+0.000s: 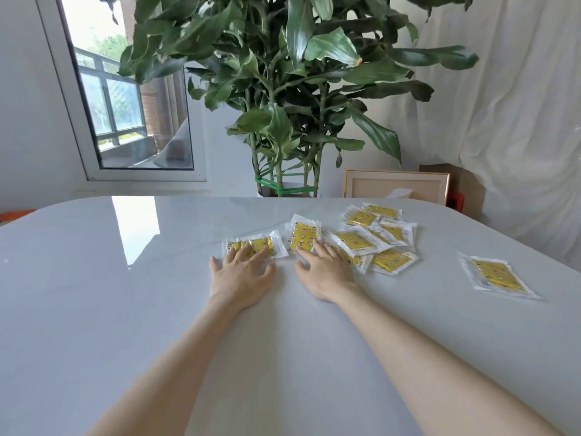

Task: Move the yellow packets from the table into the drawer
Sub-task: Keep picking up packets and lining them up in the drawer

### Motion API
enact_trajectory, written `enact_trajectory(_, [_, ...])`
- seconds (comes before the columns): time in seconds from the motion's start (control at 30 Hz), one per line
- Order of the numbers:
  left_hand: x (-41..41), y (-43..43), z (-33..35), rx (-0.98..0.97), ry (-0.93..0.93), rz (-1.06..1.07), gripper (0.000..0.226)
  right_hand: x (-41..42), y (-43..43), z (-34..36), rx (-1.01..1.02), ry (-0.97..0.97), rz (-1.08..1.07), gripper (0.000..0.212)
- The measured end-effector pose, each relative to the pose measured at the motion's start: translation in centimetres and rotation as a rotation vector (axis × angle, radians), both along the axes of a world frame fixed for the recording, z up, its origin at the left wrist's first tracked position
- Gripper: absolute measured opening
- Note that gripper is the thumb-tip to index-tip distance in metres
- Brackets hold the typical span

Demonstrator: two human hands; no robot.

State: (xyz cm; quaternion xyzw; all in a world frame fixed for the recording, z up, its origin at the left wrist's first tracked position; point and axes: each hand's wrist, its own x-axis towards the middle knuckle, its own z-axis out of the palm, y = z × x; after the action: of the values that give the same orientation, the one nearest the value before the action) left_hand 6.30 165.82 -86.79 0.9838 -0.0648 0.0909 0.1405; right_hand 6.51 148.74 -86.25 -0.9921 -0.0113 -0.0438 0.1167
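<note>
Several yellow packets in clear wrappers lie on the pale grey table (125, 309). My left hand (240, 275) lies flat with straight fingers touching the leftmost packet (262, 243). Fingers spread, my right hand (325, 270) rests on the lower edge of an upright packet (303, 236) and the near side of the heap of packets (374, 240). One packet (498, 276) lies alone at the right. No drawer is in view.
A large potted plant (292, 89) stands behind the table's far edge. A framed picture (396, 185) leans at the back right beside a white curtain (518, 105). A window (125, 114) is at the back left.
</note>
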Motion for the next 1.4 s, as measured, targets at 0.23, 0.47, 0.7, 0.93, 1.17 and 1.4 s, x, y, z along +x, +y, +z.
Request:
enact_trajectory(0.23, [-3.0, 0.5, -0.3, -0.037, -0.026, 0.079, 0.047, -3.5, 0.4, 0.1, 0.029, 0.004, 0.034, 0.050])
enact_trajectory(0.47, [-7.7, 2.1, -0.7, -0.094, -0.103, 0.125, 0.043, -8.6, 1.3, 0.3, 0.121, -0.013, 0.080, 0.045])
enact_trajectory(0.7, [-13.4, 3.8, -0.5, -0.124, -0.173, 0.128, 0.039, -14.7, 2.7, 0.4, 0.180, -0.056, 0.142, 0.040])
enact_trajectory(0.93, [-19.4, 4.7, 0.2, -0.040, -0.195, 0.153, 0.040, -19.8, 3.5, 0.9, 0.110, -0.076, 0.210, 0.036])
enact_trajectory(1.17, [-22.4, 6.6, 0.0, -0.041, -0.300, 0.198, 0.046, -23.1, 4.0, 3.0, 0.034, -0.013, 0.290, 0.035])
enact_trajectory(1.4, [-21.8, 8.5, 1.0, -0.326, -0.207, 0.229, 0.038, -21.6, 0.6, 5.0, 0.229, 0.170, 0.007, 0.056])
